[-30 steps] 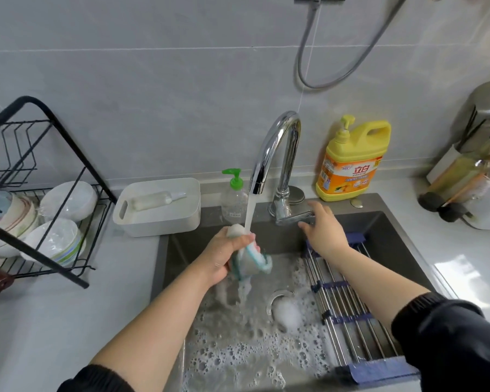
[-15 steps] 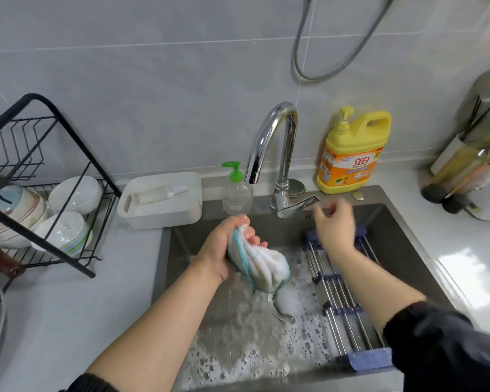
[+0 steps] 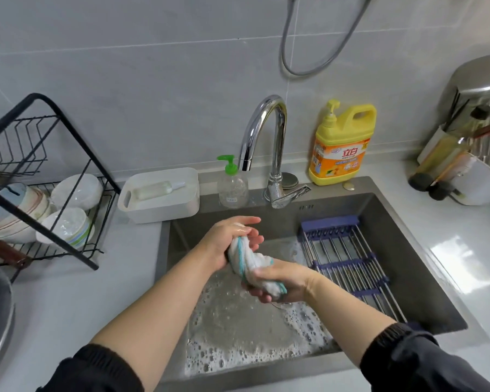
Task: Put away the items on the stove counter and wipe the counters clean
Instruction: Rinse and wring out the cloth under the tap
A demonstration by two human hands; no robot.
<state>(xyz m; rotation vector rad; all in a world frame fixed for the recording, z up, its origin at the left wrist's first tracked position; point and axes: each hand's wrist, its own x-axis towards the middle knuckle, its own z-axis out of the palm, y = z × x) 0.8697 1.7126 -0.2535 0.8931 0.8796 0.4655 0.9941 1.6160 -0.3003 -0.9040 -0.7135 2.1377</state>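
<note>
Wringing over the sink (image 3: 425, 250), two hands share one cloth (image 3: 249, 267), a white rag with teal stripes twisted into a rope. The left hand (image 3: 227, 239) clamps the upper end, fingers curled round it with the index finger stretched out; the right hand (image 3: 280, 281) is wrapped tight round the lower end, just below and to the right of the left. The cloth hangs above the basin's middle, over sudsy water pooled towards the near edge. One chrome tap (image 3: 266, 142) stands at the sink's far edge, no water visible at its spout. Two pump bottles flank it: one small clear bottle with a green pump (image 3: 232, 185) on its left, one big yellow detergent jug (image 3: 343, 142) on its right. One white box (image 3: 159, 196) sits at the sink's far left corner on the worktop (image 3: 68, 301). One blue-framed roll-up rack (image 3: 348, 261) spans the basin's right side. One black dish rack (image 3: 40, 176) with bowls occupies the worktop's left.
</note>
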